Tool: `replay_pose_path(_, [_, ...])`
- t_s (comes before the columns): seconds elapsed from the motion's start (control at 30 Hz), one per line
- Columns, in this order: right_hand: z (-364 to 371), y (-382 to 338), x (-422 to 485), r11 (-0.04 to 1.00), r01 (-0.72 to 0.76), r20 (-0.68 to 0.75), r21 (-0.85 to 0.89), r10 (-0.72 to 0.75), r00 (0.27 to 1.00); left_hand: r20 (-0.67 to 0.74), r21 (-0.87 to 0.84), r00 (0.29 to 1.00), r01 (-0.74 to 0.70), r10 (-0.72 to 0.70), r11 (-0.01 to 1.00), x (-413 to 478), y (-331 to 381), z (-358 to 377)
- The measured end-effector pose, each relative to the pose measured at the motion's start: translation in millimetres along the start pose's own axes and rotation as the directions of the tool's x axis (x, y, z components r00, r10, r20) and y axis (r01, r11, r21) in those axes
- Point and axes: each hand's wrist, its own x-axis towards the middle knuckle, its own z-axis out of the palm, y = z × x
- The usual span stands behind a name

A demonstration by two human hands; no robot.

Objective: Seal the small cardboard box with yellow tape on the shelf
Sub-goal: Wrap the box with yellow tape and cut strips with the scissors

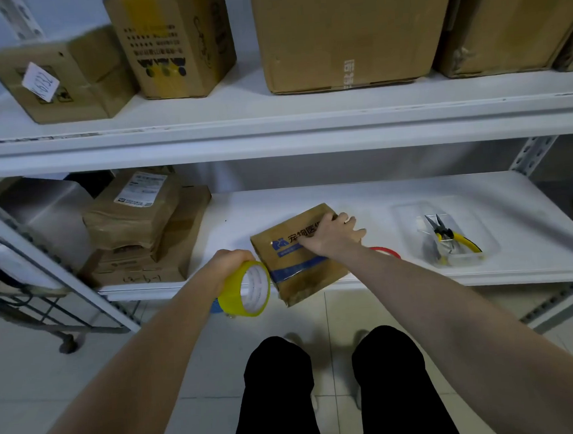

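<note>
The small cardboard box (299, 270) lies on the lower white shelf (361, 194), turned at an angle, with its near corner jutting past the shelf's front edge. Blue printing and a blue band run across its top face. The right hand (330, 236) rests on the far right part of the box, fingers bent over that corner and holding it. The left hand (232, 263) hangs in front of the shelf edge, just left of the box, with fingers wrapped round a roll of yellow tape (248, 290); the roll's white core faces the camera. A thin red ring (387, 251) lies flat on the shelf just right of the right wrist. Further right sits a clear plastic tray (477, 254) holding pliers with yellow handles (456, 237). At the left end of the same shelf stands a stack of brown cartons (144, 233), one carrying a white shipping label. The upper shelf (270, 106) carries several larger cardboard boxes (350, 32) in a row. Below, black trouser legs (280, 393) stand on pale floor tiles (86, 383).
</note>
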Motion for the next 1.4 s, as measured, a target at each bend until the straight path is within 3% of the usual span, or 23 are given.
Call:
replay_pose_path(0.07, [1,-7,0,1.000,0.019,-0.040,0.019,-0.018,0.999,0.025,-0.007,1.000,-0.002,0.003,1.000,-2,-2,2])
replay_pose_path(0.17, [-7,-8,9,0.977,0.194,0.063,0.091,-0.200,0.978,0.064,-0.060,0.998,0.009,-0.006,0.998,1,-7,3])
replay_pose_path(0.37, [-11,-14,23,0.877,0.478,0.178,0.056,-0.480,0.859,0.135,-0.032,0.991,0.025,-0.020,0.999,8,-13,9])
replay_pose_path(0.43, [-7,-22,18,0.895,0.446,0.101,0.022,-0.446,0.889,0.160,-0.051,0.987,0.036,-0.028,0.998,7,-15,9])
replay_pose_path(0.53, [3,-40,-1,0.975,0.216,-0.119,-0.056,-0.222,0.968,0.202,-0.076,0.979,0.051,-0.035,0.996,6,-20,8])
replay_pose_path(0.63, [16,-53,-16,0.999,0.029,0.025,-0.023,-0.028,0.999,0.044,-0.129,0.997,-0.056,0.062,0.990,12,-26,7])
replay_pose_path(0.7, [24,-52,-17,0.995,0.083,0.095,-0.055,-0.077,0.992,-0.096,-0.099,0.980,-0.181,0.172,0.978,19,-29,2])
replay_pose_path(0.77, [23,-45,-11,0.979,0.190,0.136,-0.076,-0.179,0.974,-0.112,-0.089,0.967,-0.239,0.229,0.967,17,-28,-3])
replay_pose_path(0.9, [10,-31,7,0.915,0.393,0.242,-0.093,-0.362,0.900,0.145,-0.172,0.975,-0.144,0.170,0.974,5,-26,7])
replay_pose_path(0.97, [5,-23,13,0.894,0.443,0.252,-0.064,-0.415,0.874,0.183,-0.185,0.971,-0.121,0.155,0.975,3,-31,16])
replay_pose_path(1.03, [5,-18,12,0.883,0.466,0.216,-0.062,-0.444,0.870,0.128,-0.159,0.980,-0.130,0.151,0.979,5,-37,17])
replay_pose_path(1.13, [6,-21,-2,0.894,0.438,0.044,-0.098,-0.436,0.899,-0.033,-0.115,0.979,-0.204,0.201,0.972,17,-40,4])
replay_pose_path(1.2, [5,-30,-16,0.866,0.497,-0.012,-0.063,-0.498,0.867,-0.102,-0.157,0.969,-0.241,0.227,0.958,22,-38,-2])
replay_pose_path(1.27, [8,-35,-28,0.808,0.582,0.096,-0.094,-0.575,0.813,-0.038,-0.210,0.970,-0.241,0.238,0.947,20,-32,-2])
replay_pose_path(1.33, [9,-36,-32,0.730,0.642,0.217,-0.233,-0.605,0.766,0.088,-0.241,0.958,-0.247,0.274,0.939,18,-31,2])
replay_pose_path(1.4, [6,-29,-29,0.691,0.667,0.249,-0.279,-0.619,0.745,0.105,-0.236,0.952,-0.256,0.286,0.938,14,-31,3])
